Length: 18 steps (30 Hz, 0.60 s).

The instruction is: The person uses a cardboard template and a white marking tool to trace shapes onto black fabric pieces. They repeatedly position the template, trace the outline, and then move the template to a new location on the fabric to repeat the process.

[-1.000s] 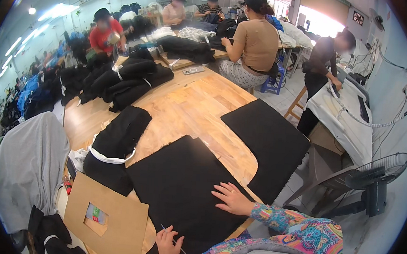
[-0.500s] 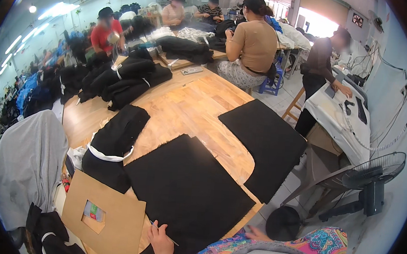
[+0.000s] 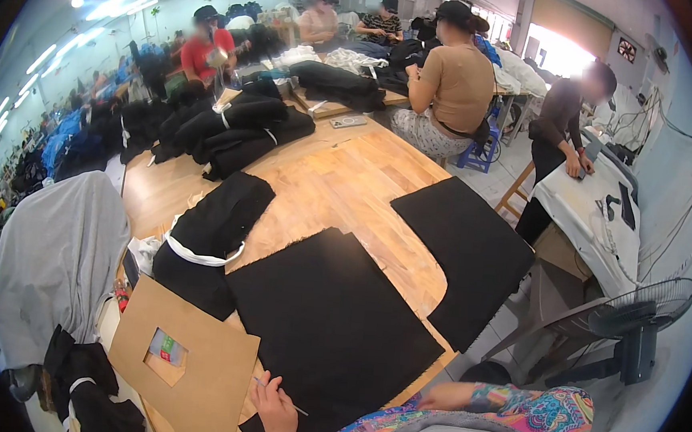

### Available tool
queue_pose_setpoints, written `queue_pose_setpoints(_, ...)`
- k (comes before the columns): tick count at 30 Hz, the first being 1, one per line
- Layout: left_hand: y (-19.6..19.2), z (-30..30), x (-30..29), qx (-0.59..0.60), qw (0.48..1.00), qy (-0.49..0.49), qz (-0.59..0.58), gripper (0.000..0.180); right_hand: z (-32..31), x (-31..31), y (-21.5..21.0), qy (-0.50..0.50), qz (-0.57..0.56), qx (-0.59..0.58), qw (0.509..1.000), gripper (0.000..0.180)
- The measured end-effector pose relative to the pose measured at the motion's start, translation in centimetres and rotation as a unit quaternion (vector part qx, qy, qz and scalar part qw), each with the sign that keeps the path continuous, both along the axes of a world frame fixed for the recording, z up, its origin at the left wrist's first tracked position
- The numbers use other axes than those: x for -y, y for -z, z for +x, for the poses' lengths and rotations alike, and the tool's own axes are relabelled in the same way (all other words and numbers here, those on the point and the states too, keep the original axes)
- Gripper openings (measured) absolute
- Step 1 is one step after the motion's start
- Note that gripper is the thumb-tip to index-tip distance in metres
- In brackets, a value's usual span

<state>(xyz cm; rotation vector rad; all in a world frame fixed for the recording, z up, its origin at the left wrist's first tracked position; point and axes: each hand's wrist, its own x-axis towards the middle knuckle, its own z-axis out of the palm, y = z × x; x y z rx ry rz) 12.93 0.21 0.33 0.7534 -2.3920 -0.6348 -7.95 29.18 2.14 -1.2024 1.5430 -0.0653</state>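
My left hand (image 3: 276, 410) is closed around a thin pen-like stick (image 3: 300, 410), its pale end pointing right over the black cloth. Under that hand lies a stack of black fabric pieces (image 3: 335, 312), flat, with frayed edges. A brown card template (image 3: 198, 382) with a cut-out window lies just left of the hand, its edge beside the cloth. My right hand (image 3: 446, 395) rests low by the table's near edge, in front of my patterned clothing. Its fingers look loosely stretched, with nothing visible in them.
Another black fabric stack (image 3: 467, 261) overhangs the wooden table's (image 3: 340, 183) right edge. A black bundle tied with white cloth (image 3: 208, 242) lies left, more bundles (image 3: 239, 132) farther back. A fan (image 3: 635, 324) stands right. Several people work around; one (image 3: 452, 79) sits at the far side.
The whole view has shifted, so the table appears slightly more to the right. My right hand has come further into sight with its sleeve. My left hand stays on the cloth with the stick.
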Motion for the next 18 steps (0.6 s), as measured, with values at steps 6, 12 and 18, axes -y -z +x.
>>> queue_pose_setpoints(6,-4.5,-2.7,-1.3,-0.006,0.992,0.127,-0.011,0.045,0.8,10.6,-5.4,0.255,-0.303,0.137,0.908,0.044)
queue_pose_setpoints(12,-4.1,-3.6,0.2,-0.002,0.989,0.134,-0.059,0.043,3.8,18.4,-3.9,0.214,-0.312,0.211,0.901,0.044)
queue_pose_setpoints(18,-5.1,1.8,8.6,-0.106,0.963,-0.149,0.199,0.03,1.2,21.0,-2.8,0.351,-0.459,0.008,0.816,0.026)
